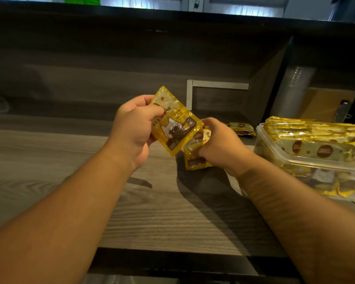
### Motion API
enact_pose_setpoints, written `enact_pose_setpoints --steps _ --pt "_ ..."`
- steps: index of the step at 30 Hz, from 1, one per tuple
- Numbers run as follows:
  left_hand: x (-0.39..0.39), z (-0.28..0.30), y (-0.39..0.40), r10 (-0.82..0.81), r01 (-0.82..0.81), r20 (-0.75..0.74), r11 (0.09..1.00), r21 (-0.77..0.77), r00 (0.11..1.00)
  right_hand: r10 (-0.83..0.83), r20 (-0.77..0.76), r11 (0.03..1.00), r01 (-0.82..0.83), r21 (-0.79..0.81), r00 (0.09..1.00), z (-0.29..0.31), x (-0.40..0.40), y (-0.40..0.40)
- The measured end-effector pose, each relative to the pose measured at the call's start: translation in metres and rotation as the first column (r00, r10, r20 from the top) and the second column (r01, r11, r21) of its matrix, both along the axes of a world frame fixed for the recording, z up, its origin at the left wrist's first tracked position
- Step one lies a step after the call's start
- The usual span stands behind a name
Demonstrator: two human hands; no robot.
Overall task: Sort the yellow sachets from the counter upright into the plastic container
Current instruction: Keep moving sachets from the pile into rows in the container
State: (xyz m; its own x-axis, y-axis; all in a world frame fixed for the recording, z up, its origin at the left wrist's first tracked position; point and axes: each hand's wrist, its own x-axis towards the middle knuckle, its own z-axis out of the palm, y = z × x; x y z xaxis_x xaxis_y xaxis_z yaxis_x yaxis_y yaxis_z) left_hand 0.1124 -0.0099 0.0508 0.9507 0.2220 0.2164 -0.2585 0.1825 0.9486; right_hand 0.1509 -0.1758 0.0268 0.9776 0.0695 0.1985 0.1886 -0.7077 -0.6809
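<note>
My left hand (134,131) pinches one flat yellow foil sachet (175,121) above the grey wood-grain counter (152,212), my right hand (219,146) grips another yellow sachet (196,152), left of the sachet-packed clear plastic container (307,162).

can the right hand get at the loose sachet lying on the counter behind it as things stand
Probably not yet: the right hand already grips a sachet. The path to the loose sachet beside the plastic container looks free.

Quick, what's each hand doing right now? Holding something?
Left hand: holding a yellow sachet up above the counter.
Right hand: holding a second sachet, lower down.
</note>
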Motion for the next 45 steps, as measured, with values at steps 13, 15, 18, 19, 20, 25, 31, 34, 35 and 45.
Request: enact_pose_setpoints --steps 13,15,18,19,20,25,31,34,35,45 --pt "-0.027 0.031 -0.060 0.204 -0.231 0.240 0.969 0.092 0.949 -0.204 0.421 0.941 0.060 0.332 0.884 0.063 -0.046 -0.060" --pt "-0.030 0.034 -0.077 0.151 -0.192 0.233 0.967 0.166 0.961 -0.258 0.480 0.938 0.099 0.332 0.838 0.069 -0.051 -0.089" --pt "-0.031 0.035 -0.104 0.044 -0.114 0.223 0.943 0.313 0.974 -0.333 0.496 0.903 0.120 0.412 0.802 0.074 -0.055 -0.127" --pt "-0.032 0.036 -0.116 -0.008 -0.068 0.211 0.935 0.348 0.977 -0.362 0.481 0.879 0.120 0.462 0.799 0.075 -0.057 -0.141" --pt "-0.032 0.037 -0.128 -0.059 -0.018 0.186 0.921 0.388 0.981 -0.387 0.463 0.850 0.114 0.514 0.797 0.075 -0.060 -0.155" --pt "-0.028 0.044 -0.181 -0.271 0.141 0.103 0.746 0.651 0.957 -0.462 0.476 0.796 0.114 0.594 0.748 0.072 -0.077 -0.207" --pt "-0.023 0.040 -0.221 -0.320 -0.047 0.223 0.477 0.877 0.921 -0.485 0.498 0.774 0.088 0.627 0.719 0.064 -0.091 -0.234" --pt "-0.019 0.035 -0.232 -0.350 -0.217 0.301 0.261 0.941 0.887 -0.452 0.503 0.799 0.084 0.595 0.736 0.061 -0.092 -0.240" --pt "-0.018 0.035 -0.234 -0.363 -0.262 0.312 0.182 0.948 0.878 -0.445 0.505 0.810 0.093 0.579 0.740 0.060 -0.092 -0.241" --pt "-0.009 0.039 -0.242 -0.407 -0.174 0.163 0.012 0.985 0.899 -0.362 0.468 0.861 0.097 0.499 0.806 0.058 -0.093 -0.255"
